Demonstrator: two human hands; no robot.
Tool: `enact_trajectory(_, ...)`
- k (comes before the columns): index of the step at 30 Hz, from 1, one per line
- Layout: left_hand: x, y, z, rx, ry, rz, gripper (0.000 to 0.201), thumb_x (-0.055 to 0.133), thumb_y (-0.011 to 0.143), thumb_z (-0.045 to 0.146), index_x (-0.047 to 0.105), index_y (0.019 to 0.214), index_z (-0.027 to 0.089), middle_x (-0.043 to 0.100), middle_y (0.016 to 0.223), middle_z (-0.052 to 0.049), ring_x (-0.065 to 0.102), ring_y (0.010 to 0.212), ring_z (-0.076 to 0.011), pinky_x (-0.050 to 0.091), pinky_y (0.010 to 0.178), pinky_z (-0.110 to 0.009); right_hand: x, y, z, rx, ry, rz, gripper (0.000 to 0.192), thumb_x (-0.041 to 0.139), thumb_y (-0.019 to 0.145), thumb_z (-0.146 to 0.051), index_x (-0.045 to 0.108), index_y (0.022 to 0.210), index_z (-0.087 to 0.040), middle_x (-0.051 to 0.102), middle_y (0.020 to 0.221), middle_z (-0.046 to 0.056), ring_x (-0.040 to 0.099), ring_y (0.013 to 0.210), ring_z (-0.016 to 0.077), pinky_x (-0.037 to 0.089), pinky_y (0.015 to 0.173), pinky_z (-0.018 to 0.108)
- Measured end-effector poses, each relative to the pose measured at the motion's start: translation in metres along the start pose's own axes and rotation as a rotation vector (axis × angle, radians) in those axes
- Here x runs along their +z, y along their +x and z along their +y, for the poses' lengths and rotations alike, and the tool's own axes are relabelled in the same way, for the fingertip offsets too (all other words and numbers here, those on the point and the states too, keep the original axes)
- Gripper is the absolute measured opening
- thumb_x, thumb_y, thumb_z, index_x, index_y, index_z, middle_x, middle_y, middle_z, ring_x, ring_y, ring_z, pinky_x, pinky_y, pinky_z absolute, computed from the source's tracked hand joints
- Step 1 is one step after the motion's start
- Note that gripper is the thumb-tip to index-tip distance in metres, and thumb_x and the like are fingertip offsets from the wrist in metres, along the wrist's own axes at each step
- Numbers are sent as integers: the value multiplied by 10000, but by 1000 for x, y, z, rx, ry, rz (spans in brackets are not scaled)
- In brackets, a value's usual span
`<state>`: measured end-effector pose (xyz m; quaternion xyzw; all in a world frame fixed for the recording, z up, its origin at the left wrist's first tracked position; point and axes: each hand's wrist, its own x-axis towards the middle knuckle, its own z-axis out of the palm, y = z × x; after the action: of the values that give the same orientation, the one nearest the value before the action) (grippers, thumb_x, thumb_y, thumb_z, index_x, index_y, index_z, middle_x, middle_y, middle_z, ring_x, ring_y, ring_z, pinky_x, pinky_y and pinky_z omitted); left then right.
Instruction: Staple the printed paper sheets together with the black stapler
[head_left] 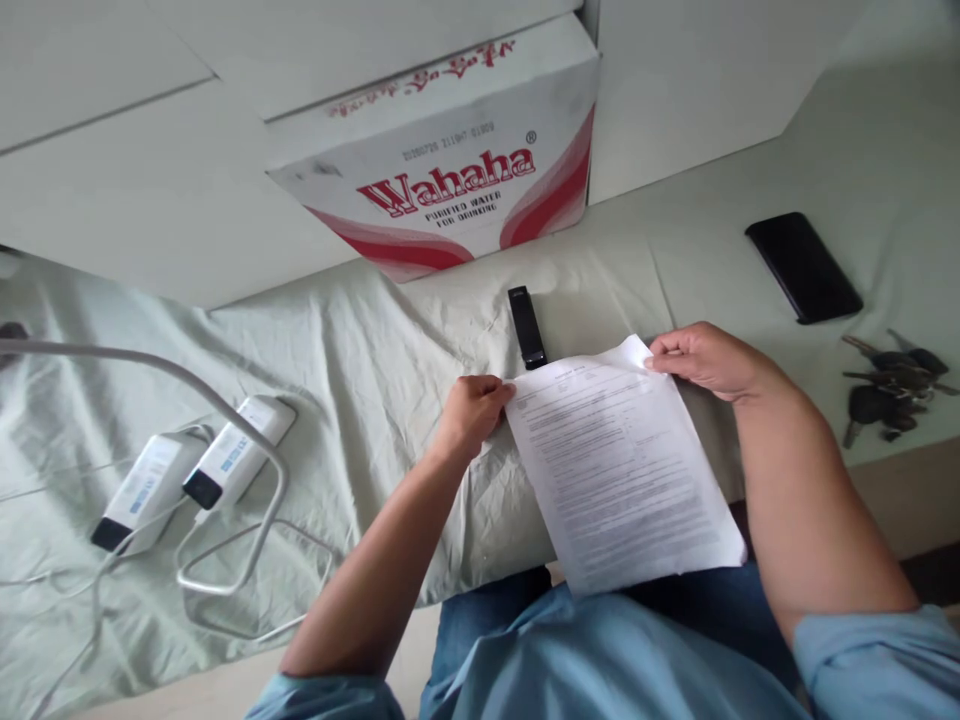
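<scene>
A printed paper sheet (622, 470) is held up between my two hands, its lower part hanging past the table edge over my lap. My left hand (474, 408) pinches its top left corner. At the top right corner, my right hand (701, 360) grips the paper between thumb and fingers, and that corner bends up a little. Just beyond the sheet's top edge lies a narrow black stapler-like object (527, 328); its exact kind is hard to make out. Whether there is one sheet or a thin stack I cannot tell.
A Wahaha water carton (465, 160) stands at the back. To the right lie a black phone (805, 267) and a bunch of keys (896, 380). On the left are two white power banks (240, 455) (146, 490) with a looping cable (277, 490) on the wrinkled green cloth (390, 400).
</scene>
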<state>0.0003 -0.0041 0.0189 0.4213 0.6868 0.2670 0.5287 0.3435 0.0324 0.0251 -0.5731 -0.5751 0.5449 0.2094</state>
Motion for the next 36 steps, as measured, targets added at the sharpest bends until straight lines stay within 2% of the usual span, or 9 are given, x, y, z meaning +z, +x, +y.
enact_trajectory(7,8,10,4,220,241,88,357,622,839,390,458,555,249,409,493,31,384,476,-124,245,487,-273,-8,4,17,40,-50,76,515,892,766,-690,690,607,-244,510,562,-28,416,554,125,327,533,294)
enact_trajectory(13,14,25,14,324,388,86,405,615,854,278,387,521,245,354,495,39,316,534,-127,241,545,-297,-9,4,20,10,-37,182,466,896,749,-672,734,672,-242,589,593,-21,458,566,138,341,546,296)
enact_trajectory(16,15,25,15,340,405,108,381,624,870,261,438,537,238,415,498,35,349,537,-131,271,564,-303,-8,4,21,-5,-17,242,470,890,741,-696,748,699,-250,621,621,-12,487,584,151,359,546,303)
enact_trajectory(20,17,23,12,363,349,170,312,618,914,308,571,614,234,532,518,14,443,524,-149,300,560,-305,-10,3,22,8,-40,233,496,885,750,-730,744,708,-256,605,614,-12,468,568,148,331,532,308)
enact_trajectory(24,18,24,13,407,343,193,213,643,880,264,620,671,228,532,534,31,447,538,-146,321,585,-298,-12,-1,20,15,-45,219,529,889,751,-752,734,701,-248,587,595,-21,446,550,134,323,525,300)
enact_trajectory(29,20,25,13,367,358,193,204,649,886,219,613,685,225,549,550,29,495,565,-157,351,620,-306,-12,-4,15,28,25,195,557,920,707,-768,738,701,-241,638,630,-13,505,577,142,384,554,303)
enact_trajectory(31,20,24,12,399,344,246,181,615,943,219,644,765,220,620,617,12,545,604,-163,393,653,-304,-11,-4,15,42,46,213,541,933,695,-752,751,711,-242,653,632,-9,517,572,148,389,548,306)
enact_trajectory(33,20,22,11,498,314,333,148,583,1013,255,707,946,211,740,809,-28,618,700,-167,450,706,-300,-10,-4,15,41,68,239,527,938,694,-738,764,730,-242,678,646,-5,538,576,155,407,552,310)
enact_trajectory(36,19,21,13,633,372,328,350,651,1037,371,725,1346,225,787,1161,-90,651,791,-170,509,748,-304,-9,-4,17,26,81,255,527,932,697,-740,770,752,-241,708,675,6,572,590,167,443,571,322)
